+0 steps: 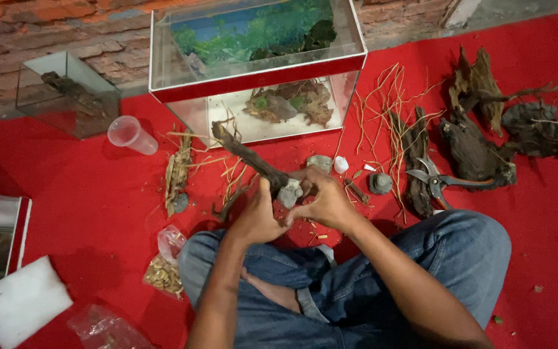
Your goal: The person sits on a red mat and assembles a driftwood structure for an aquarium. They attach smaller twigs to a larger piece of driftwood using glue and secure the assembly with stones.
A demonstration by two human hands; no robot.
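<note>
I sit cross-legged on a red mat (85, 194). My left hand (256, 216) grips the lower end of a dark driftwood branch (247, 155) that slants up to the left toward the aquarium. My right hand (324, 200) presses a small grey stone (290, 192) against the branch where the two hands meet. Both hands are closed around these pieces just above my knees.
A glass aquarium (256, 71) with a red rim stands ahead, wood and stones inside. A smaller glass tank (66, 94), plastic cup (130, 134), pruning shears (437, 182), driftwood pieces (479, 129), thin roots (382, 110), loose stones (380, 183), plastic bags (166, 265) and white filter pad (17, 300) lie around.
</note>
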